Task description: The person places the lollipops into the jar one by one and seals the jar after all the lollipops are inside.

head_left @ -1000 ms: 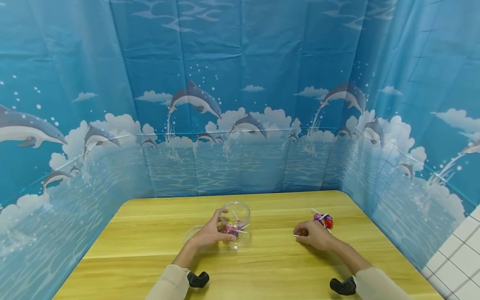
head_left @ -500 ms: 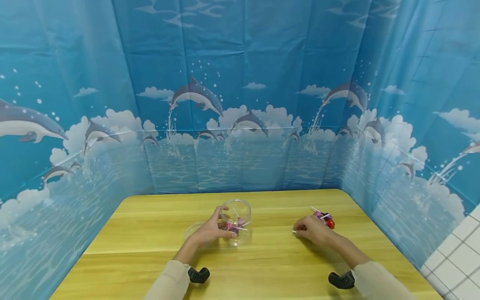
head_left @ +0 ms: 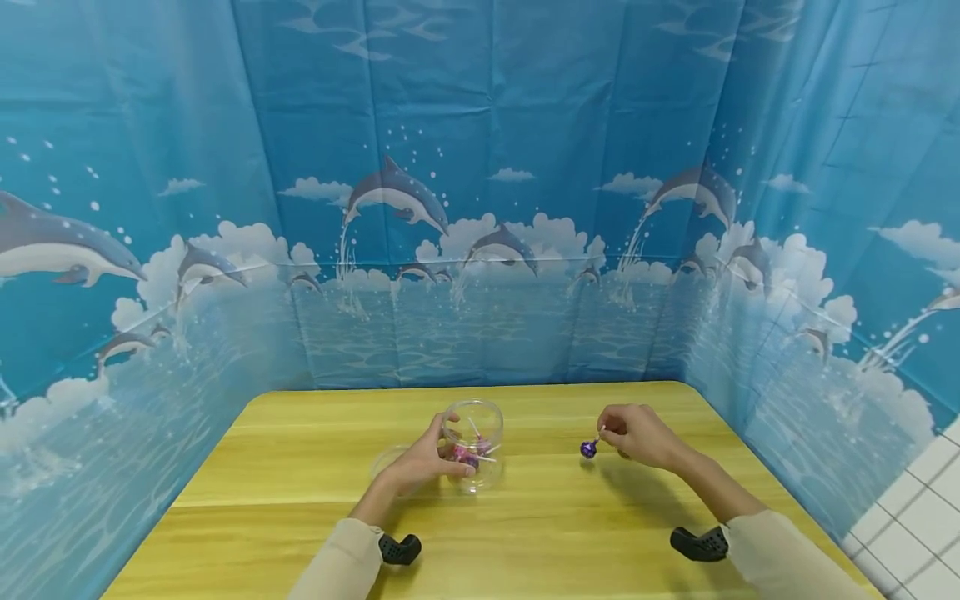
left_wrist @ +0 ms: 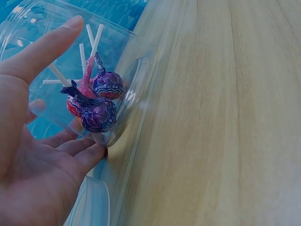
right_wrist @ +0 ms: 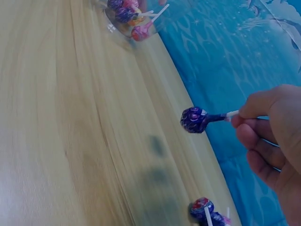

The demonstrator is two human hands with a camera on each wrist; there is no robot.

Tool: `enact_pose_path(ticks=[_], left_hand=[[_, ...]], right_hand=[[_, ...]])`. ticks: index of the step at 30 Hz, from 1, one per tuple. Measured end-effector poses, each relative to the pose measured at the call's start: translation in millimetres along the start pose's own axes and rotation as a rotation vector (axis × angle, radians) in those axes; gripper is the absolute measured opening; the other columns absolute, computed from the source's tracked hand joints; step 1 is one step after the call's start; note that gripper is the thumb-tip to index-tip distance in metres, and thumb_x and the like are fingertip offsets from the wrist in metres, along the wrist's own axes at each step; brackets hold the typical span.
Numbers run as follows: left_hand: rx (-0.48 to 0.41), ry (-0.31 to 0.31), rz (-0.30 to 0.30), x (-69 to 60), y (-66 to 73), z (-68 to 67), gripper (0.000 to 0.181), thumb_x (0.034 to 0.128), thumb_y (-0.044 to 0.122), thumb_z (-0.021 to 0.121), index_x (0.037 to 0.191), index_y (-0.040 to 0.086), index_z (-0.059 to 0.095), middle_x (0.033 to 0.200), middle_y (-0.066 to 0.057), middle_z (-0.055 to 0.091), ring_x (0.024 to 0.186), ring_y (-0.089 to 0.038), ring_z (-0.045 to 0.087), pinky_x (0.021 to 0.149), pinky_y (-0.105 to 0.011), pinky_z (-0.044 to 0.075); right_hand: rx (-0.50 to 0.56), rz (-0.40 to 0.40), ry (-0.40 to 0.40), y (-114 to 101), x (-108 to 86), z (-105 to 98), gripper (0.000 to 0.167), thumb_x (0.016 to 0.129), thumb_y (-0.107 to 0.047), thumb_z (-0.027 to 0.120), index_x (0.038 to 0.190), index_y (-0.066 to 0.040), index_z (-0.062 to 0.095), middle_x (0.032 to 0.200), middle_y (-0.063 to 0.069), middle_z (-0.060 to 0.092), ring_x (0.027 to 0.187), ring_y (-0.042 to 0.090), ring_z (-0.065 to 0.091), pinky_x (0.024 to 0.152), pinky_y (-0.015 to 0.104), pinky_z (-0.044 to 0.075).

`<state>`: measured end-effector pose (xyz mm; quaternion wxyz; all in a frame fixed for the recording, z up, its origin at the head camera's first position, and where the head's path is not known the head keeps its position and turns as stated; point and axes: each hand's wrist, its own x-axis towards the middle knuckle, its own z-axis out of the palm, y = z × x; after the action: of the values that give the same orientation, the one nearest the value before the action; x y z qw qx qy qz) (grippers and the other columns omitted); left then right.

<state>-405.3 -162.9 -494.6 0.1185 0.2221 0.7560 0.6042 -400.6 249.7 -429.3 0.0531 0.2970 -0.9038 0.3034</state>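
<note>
The left hand (head_left: 422, 463) grips a jar (head_left: 493, 433) of lollipops (left_wrist: 99, 117); the right hand (head_left: 643, 437) pinches a purple lollipop (right_wrist: 193, 119), seemingly for carrying; the next move needs a steady hold.

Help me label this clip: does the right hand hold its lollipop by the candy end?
No, the right hand pinches the purple-wrapped lollipop by its white stick.

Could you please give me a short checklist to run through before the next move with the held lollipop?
1. Right grip pinches the purple lollipop by its stick: ok.
2. Purple lollipop lifted clear of the table: ok.
3. Left grip holds the clear jar: ok.
4. Mouth of the clear jar uncovered: ok.
5. Purple lollipop over that mouth: not ok, it hangs to the jar's right.
6. Count of loose lollipops on the table: cannot tell, partly out of view.
</note>
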Motion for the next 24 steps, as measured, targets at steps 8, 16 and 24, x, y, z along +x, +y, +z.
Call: enact_pose_path(ticks=[8, 16, 24], left_hand=[[0.002, -0.003, 0.006, -1.1, -1.9, 4.4, 0.084, 0.0901, 0.014, 0.084, 0.152, 0.016, 0.026, 0.139, -0.022, 0.04, 0.133, -0.04, 0.048, 0.108, -0.056, 0.038], [-0.01, -0.002, 0.005, -2.7, 0.2, 4.2, 0.085, 0.0888, 0.014, 0.085, 0.151, 0.016, 0.027, 0.136, -0.018, 0.041, 0.13, -0.037, 0.05, 0.106, -0.054, 0.039], [-0.013, -0.003, 0.004, 0.8, 2.0, 0.4, 0.083, 0.0891, 0.014, 0.085, 0.15, 0.016, 0.028, 0.137, -0.02, 0.041, 0.128, -0.035, 0.052, 0.103, -0.051, 0.041]], right_hand=[[0.22, 0.146, 0.067, -8.1, 2.6, 4.4, 0.005, 0.101, -0.007, 0.065, 0.1, -0.003, 0.066, 0.092, 0.006, 0.07, 0.051, 0.017, 0.046, 0.044, 0.03, 0.04], [0.208, 0.108, 0.121, -15.6, 11.6, 7.7, 0.005, 0.101, -0.01, 0.068, 0.099, -0.006, 0.067, 0.094, 0.002, 0.07, 0.084, 0.022, 0.068, 0.064, 0.035, 0.052], [0.243, 0.1, 0.155, -24.7, 32.6, 5.1, 0.005, 0.101, -0.012, 0.069, 0.1, -0.007, 0.067, 0.097, 0.003, 0.07, 0.091, 0.02, 0.069, 0.08, 0.04, 0.055]])
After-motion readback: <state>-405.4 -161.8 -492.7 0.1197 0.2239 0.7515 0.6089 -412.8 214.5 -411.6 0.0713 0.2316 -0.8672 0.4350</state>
